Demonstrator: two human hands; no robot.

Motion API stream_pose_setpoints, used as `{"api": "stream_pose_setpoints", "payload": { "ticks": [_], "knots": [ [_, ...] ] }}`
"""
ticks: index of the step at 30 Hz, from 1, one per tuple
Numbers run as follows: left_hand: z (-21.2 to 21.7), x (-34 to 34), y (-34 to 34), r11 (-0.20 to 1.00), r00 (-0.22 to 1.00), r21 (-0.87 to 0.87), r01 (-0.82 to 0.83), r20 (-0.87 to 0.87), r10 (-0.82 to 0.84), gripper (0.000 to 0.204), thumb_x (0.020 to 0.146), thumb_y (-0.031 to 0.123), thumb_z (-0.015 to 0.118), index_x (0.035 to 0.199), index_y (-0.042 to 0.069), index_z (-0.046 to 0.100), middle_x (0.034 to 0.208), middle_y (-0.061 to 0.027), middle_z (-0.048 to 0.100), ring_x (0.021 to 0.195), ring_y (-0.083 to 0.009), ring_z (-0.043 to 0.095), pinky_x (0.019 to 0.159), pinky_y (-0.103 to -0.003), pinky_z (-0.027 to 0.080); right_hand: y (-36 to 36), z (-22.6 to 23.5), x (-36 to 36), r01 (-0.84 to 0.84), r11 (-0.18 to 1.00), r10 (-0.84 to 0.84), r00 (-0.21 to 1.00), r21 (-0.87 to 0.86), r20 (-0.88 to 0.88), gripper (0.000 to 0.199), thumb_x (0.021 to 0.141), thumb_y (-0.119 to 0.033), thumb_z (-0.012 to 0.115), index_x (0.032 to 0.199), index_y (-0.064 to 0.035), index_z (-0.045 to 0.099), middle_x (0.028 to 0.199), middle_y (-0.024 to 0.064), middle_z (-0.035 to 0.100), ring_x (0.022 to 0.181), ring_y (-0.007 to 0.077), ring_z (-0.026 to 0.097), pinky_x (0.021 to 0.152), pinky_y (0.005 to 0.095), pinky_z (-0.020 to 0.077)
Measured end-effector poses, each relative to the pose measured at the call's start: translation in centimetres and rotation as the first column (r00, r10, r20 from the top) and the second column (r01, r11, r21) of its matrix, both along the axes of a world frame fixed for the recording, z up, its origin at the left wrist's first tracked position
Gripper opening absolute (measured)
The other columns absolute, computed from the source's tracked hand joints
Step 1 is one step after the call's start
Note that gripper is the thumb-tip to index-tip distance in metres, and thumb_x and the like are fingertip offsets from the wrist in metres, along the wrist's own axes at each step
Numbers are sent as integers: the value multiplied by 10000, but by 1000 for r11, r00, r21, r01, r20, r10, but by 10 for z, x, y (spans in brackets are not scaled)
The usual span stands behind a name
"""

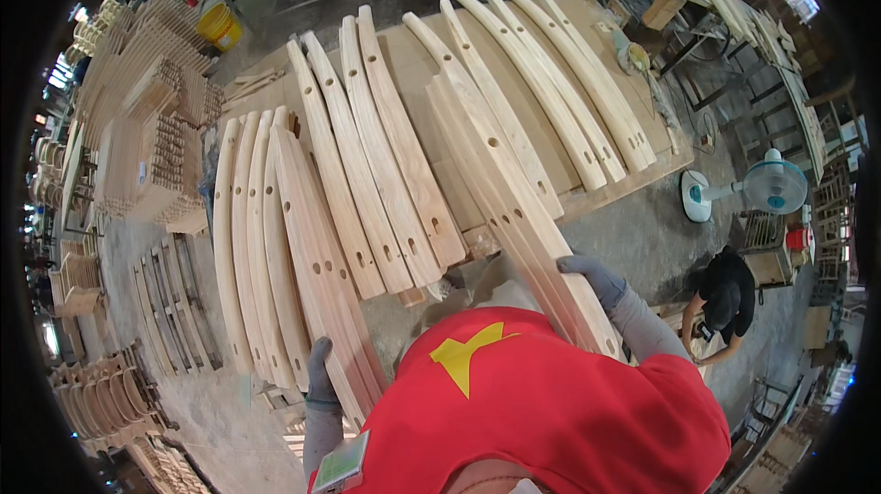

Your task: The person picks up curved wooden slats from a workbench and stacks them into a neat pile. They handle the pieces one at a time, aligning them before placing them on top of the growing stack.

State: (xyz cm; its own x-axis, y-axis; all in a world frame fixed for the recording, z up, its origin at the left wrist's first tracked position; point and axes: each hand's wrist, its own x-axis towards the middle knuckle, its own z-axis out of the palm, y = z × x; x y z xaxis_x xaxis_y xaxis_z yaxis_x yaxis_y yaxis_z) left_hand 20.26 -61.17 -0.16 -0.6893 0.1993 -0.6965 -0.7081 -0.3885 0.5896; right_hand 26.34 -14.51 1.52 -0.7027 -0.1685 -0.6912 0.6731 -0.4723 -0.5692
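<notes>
My left hand (pixel 321 376), in a grey glove, grips the near end of a bundle of long curved wooden pieces (pixel 330 297) from its outer side. My right hand (pixel 596 280), also gloved in grey, is closed round the outer edge of another bundle of curved wooden pieces (pixel 519 209), which slants away across the table. Drilled holes and slots show in both bundles. Between the two bundles lies a row of similar pale curved pieces (pixel 372 173). How far my fingers reach underneath is hidden.
The worktable (pixel 601 191) holds more curved pieces (pixel 532 81) at the right and a row (pixel 250 246) at the left. Stacked wood (pixel 151 154) stands far left, near a yellow bucket (pixel 219 28). At right are a fan (pixel 771 184) and a bent-over person (pixel 723 297).
</notes>
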Motion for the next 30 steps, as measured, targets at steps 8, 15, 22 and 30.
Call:
{"api": "stream_pose_setpoints", "payload": {
  "ticks": [8,15,22,30],
  "knots": [
    [31,-23,41,990,971,-64,127,-197,-137,574,835,365,527,1241,-37,481,1124,-183,602,988,-287,620,845,-378,520,43,43,-14,95,990,-78,985,105,-152,682,759,-277,643,1317,44,414,1108,159,599,946,212,611,842,306,483],
    [72,-112,202,994,914,-19,105,-392,-104,431,825,287,590,1147,4,549,1024,-100,632,881,-186,646,756,-316,541,122,55,-87,6,981,58,946,194,-318,640,773,-253,657,1300,33,432,1103,122,601,909,157,610,817,272,485],
    [28,-155,434,974,891,226,-23,-436,122,355,835,286,629,1087,41,579,983,-60,612,878,-128,606,764,-288,518,212,63,-197,-201,952,288,844,230,-454,744,779,-276,677,1391,-15,343,1166,96,568,1000,139,556,870,263,450],
    [-12,-105,611,980,862,23,-197,-473,184,429,860,195,627,1188,-17,450,1084,-109,562,969,-183,576,838,-311,496,305,25,-237,-426,817,561,747,390,-358,922,719,-292,736,1434,27,250,1325,168,475,1205,207,463,1015,277,348]
  ]
}}
